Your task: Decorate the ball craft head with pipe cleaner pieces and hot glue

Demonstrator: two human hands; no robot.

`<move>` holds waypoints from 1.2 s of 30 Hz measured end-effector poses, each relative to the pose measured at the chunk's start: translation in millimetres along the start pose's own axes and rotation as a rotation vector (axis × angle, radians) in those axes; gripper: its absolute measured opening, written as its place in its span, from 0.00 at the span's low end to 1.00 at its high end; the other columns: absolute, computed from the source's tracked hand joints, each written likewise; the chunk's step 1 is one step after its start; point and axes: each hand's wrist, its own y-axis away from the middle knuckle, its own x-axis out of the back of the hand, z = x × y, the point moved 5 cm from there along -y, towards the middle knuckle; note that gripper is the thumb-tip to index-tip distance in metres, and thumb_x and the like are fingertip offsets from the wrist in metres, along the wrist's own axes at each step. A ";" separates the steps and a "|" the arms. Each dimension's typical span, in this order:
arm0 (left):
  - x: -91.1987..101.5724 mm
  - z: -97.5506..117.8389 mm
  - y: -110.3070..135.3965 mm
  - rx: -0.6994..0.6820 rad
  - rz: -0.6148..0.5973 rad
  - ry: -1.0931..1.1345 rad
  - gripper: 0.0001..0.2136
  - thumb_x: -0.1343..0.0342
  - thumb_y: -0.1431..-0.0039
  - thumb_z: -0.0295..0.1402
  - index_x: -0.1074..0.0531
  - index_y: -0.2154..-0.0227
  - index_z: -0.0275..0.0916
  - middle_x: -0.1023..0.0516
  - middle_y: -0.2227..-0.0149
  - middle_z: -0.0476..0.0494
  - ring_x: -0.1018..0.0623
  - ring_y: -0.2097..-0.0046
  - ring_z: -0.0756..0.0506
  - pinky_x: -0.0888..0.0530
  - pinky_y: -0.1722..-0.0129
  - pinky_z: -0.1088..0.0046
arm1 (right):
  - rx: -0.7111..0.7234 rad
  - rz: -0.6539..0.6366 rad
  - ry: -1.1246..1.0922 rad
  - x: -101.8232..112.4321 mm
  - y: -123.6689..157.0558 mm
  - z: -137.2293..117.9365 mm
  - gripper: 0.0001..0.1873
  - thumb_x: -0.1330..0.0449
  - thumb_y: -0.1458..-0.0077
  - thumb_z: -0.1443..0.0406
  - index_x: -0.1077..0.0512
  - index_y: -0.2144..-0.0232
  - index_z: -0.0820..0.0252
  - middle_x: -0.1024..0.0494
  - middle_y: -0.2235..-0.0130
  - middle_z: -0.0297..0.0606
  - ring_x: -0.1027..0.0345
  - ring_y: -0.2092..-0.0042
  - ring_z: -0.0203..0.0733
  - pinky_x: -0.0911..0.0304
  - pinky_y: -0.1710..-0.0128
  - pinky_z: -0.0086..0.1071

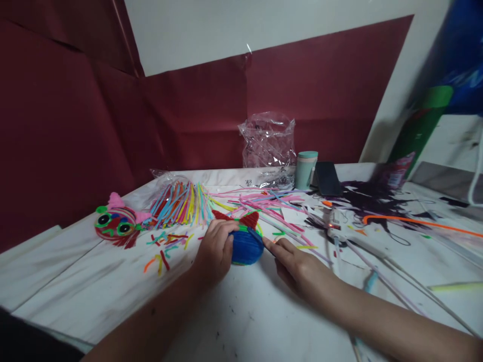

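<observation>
A rounded craft figure (247,247), covered in blue fuzzy pipe cleaner with a green band and two red pointed pieces on top, sits at the middle of the table. My left hand (216,247) is closed around its left side. Pinched in the fingers of my right hand (296,261) is a thin dark blue strip (257,236), which looks like pipe cleaner and lies against the figure's upper right side. Short cut pipe cleaner pieces (164,259) are scattered left of my left hand.
A finished-looking fuzzy face (116,226) with big eyes lies at left, beside a bundle of colored pipe cleaners (181,203). Pink stems (264,201) spread behind. A clear plastic bag (268,146), green-lidded cup (307,170), phone (328,178) and white glue gun (337,226) stand or lie farther back and right.
</observation>
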 end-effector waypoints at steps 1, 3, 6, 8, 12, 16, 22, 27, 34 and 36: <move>-0.3 -0.2 0.0 -0.004 -0.002 0.000 0.09 0.57 0.39 0.26 0.33 0.60 0.38 0.25 0.59 0.40 0.28 0.56 0.44 0.30 0.54 0.64 | -0.002 -0.004 -0.004 0.6 -0.1 0.0 0.30 0.54 0.47 0.75 0.42 0.40 0.63 0.28 0.61 0.46 0.28 0.67 0.42 0.28 0.69 0.35; -0.8 -0.6 0.1 -0.007 -0.004 -0.001 0.09 0.56 0.39 0.26 0.33 0.60 0.38 0.25 0.59 0.40 0.28 0.55 0.44 0.30 0.53 0.64 | -0.015 -0.016 -0.006 1.2 -0.2 0.1 0.30 0.54 0.47 0.75 0.41 0.41 0.64 0.28 0.62 0.47 0.28 0.67 0.43 0.28 0.68 0.36; -1.4 -0.8 0.4 -0.005 -0.013 -0.007 0.09 0.57 0.38 0.26 0.34 0.60 0.38 0.25 0.59 0.40 0.28 0.55 0.44 0.30 0.53 0.63 | -0.018 -0.018 0.004 1.4 -0.1 -0.2 0.30 0.54 0.47 0.75 0.41 0.41 0.66 0.28 0.63 0.47 0.28 0.66 0.45 0.28 0.67 0.37; -1.4 -0.9 0.5 0.002 -0.013 -0.010 0.09 0.57 0.38 0.27 0.34 0.60 0.38 0.25 0.59 0.40 0.28 0.55 0.44 0.30 0.54 0.63 | -0.013 -0.016 0.006 0.6 0.1 -0.3 0.30 0.54 0.47 0.75 0.41 0.41 0.66 0.28 0.62 0.47 0.28 0.66 0.45 0.28 0.67 0.38; -0.3 -0.1 0.0 0.000 0.004 -0.013 0.08 0.57 0.38 0.27 0.33 0.60 0.38 0.25 0.59 0.40 0.27 0.56 0.44 0.30 0.54 0.63 | -0.006 -0.009 0.013 -1.0 0.1 0.1 0.30 0.54 0.46 0.75 0.42 0.40 0.64 0.28 0.63 0.47 0.28 0.67 0.44 0.28 0.68 0.37; -0.5 0.1 -0.2 -0.022 0.010 -0.019 0.08 0.56 0.39 0.26 0.33 0.61 0.38 0.24 0.60 0.41 0.27 0.56 0.44 0.30 0.55 0.63 | 0.011 -0.003 0.006 -3.1 0.3 1.1 0.32 0.54 0.46 0.75 0.45 0.39 0.61 0.28 0.61 0.46 0.28 0.68 0.41 0.29 0.69 0.33; -2.5 -3.5 1.7 -0.003 0.004 -0.010 0.09 0.56 0.39 0.25 0.33 0.60 0.38 0.25 0.60 0.41 0.28 0.55 0.44 0.30 0.53 0.63 | 0.020 0.004 0.026 -7.2 1.3 3.3 0.32 0.55 0.46 0.76 0.47 0.38 0.61 0.29 0.61 0.46 0.29 0.70 0.40 0.29 0.71 0.33; -1.6 -2.0 0.9 -0.004 0.006 -0.008 0.08 0.55 0.39 0.25 0.33 0.61 0.38 0.25 0.59 0.41 0.28 0.55 0.44 0.30 0.53 0.63 | 0.030 0.026 0.052 -8.1 1.6 3.6 0.31 0.56 0.45 0.75 0.47 0.39 0.63 0.29 0.61 0.47 0.29 0.69 0.42 0.29 0.72 0.34; -0.3 -0.7 -0.5 0.005 0.013 -0.011 0.07 0.53 0.40 0.27 0.33 0.61 0.37 0.25 0.60 0.40 0.27 0.56 0.44 0.30 0.54 0.64 | 0.034 0.049 -0.016 -2.1 -1.4 0.8 0.29 0.55 0.47 0.76 0.43 0.41 0.65 0.28 0.62 0.47 0.29 0.68 0.42 0.30 0.71 0.34; -0.6 -1.9 0.2 0.021 0.013 -0.010 0.07 0.50 0.41 0.30 0.33 0.60 0.38 0.25 0.60 0.41 0.27 0.56 0.44 0.30 0.54 0.64 | 0.017 0.094 -0.127 4.4 -2.6 -1.1 0.27 0.54 0.47 0.75 0.39 0.44 0.65 0.28 0.64 0.46 0.29 0.66 0.42 0.30 0.68 0.34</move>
